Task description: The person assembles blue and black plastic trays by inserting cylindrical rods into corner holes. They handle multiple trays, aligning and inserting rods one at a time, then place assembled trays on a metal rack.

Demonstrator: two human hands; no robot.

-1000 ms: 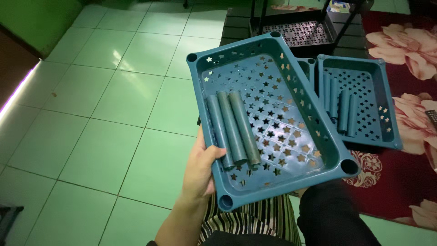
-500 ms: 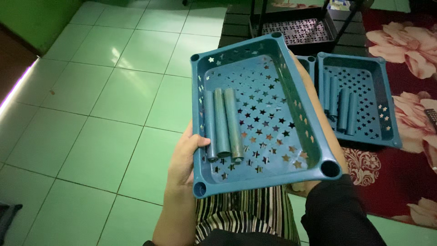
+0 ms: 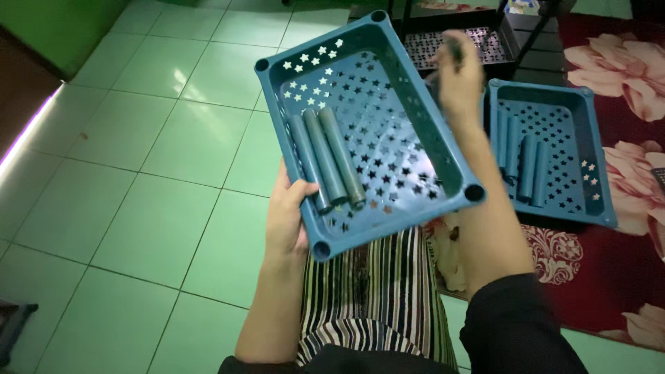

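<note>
My left hand [image 3: 284, 221] grips the near left edge of a blue plastic tray [image 3: 398, 223] with star-shaped holes, held tilted over my lap. The thumb presses on three blue tubes [image 3: 325, 166] that lie side by side along the tray's left side. My right hand [image 3: 458, 79] is lifted past the tray's right wall and is blurred. Its fingers curl near a dark thin thing that I cannot make out. The forearm runs down beside the tray's right edge.
A second blue star-holed tray [image 3: 601, 163] with several blue tubes [image 3: 530, 170] lies on the red floral carpet [image 3: 609, 277] at right. A black rack [image 3: 485, 41] stands behind it. Green floor tiles [image 3: 138, 173] spread to the left. Striped cloth [image 3: 374, 305] covers my lap.
The tray has shifted left and up in my left hand. My right hand has come out from under the tray and risen beside its far right corner.
</note>
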